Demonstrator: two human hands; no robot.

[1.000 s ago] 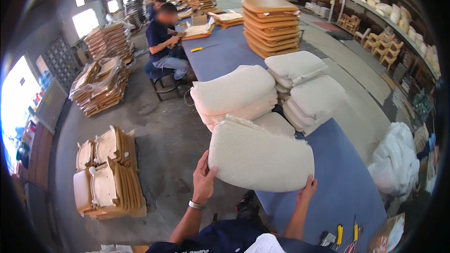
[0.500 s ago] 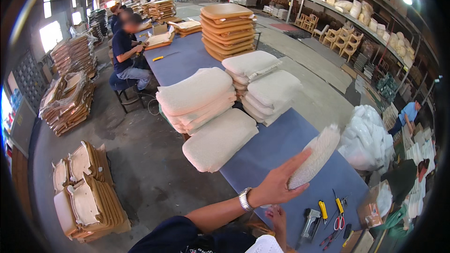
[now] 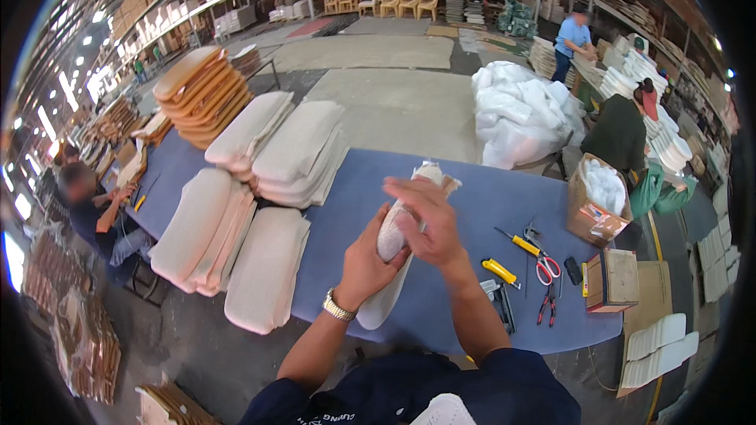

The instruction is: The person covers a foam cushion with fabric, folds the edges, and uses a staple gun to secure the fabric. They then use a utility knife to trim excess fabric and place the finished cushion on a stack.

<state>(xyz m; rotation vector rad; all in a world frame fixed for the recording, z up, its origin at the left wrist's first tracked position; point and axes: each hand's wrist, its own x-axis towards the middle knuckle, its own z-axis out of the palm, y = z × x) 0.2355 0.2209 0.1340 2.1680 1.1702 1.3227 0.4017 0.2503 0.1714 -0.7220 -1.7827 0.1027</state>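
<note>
Since half a second ago, right hand [image 3: 429, 224] is up at the cream cushion [image 3: 391, 240], edge-on over the blue table [image 3: 480, 205]. Left hand [image 3: 370, 264] grips it; right fingers extended, unclenched, contact pressure unclear. Judgement: two-handed handling replaces one-handed carrying.

The cushion [image 3: 391, 239] is off-white, the table [image 3: 504, 216] blue.
</note>
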